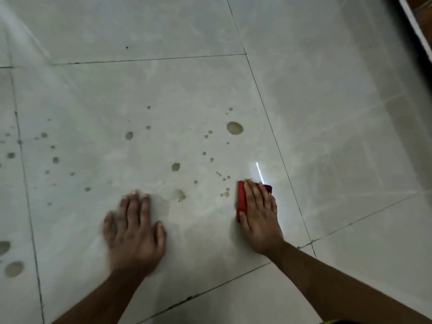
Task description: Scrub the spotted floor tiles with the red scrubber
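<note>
1. Floor tiles (149, 85) fill the frame, pale and glossy; dull spots (234, 127) scatter across centre and left. The shine may mean wet, so a braced palm could slip.
2. Left hand (133, 232), lower centre, lies flat on the tile, fingers spread wide, holding nothing.
3. Right hand (259, 216), right of centre, presses the red scrubber (242, 201) down, fingers nearly straight, thumb at its near edge.
4. Small specks just left of the scrubber could be missed by short strokes.

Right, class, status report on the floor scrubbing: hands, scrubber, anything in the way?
Left hand flat on tile, holding nothing. Right hand pressing red scrubber down, fingers straight. Spots ahead unscrubbed. Nothing in the way.
</note>
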